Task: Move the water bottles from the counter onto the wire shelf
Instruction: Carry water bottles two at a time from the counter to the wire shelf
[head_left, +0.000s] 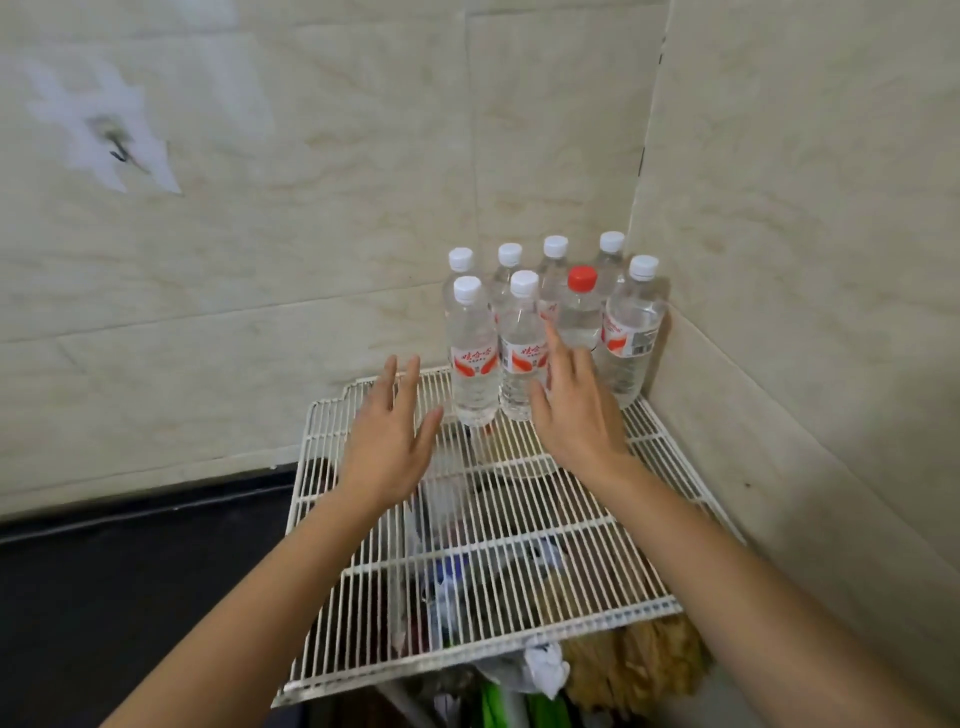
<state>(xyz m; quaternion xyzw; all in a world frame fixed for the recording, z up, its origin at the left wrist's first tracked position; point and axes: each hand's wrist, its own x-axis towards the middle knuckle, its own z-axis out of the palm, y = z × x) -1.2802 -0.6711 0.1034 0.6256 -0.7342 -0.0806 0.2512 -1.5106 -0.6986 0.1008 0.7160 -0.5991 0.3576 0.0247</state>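
Left hand (387, 441) and right hand (576, 410) are held spread open, nothing gripped. The water bottles (474, 358) are clustered upright at the wire shelf (519, 545) rear corner, just beside the right hand. Risk: toppling by a stray nudge.

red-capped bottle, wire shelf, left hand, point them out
red-capped bottle (579, 314), head view, clear body under the cap
wire shelf (571, 545), head view, bare grid in the middle
left hand (387, 447), head view, back of the hand
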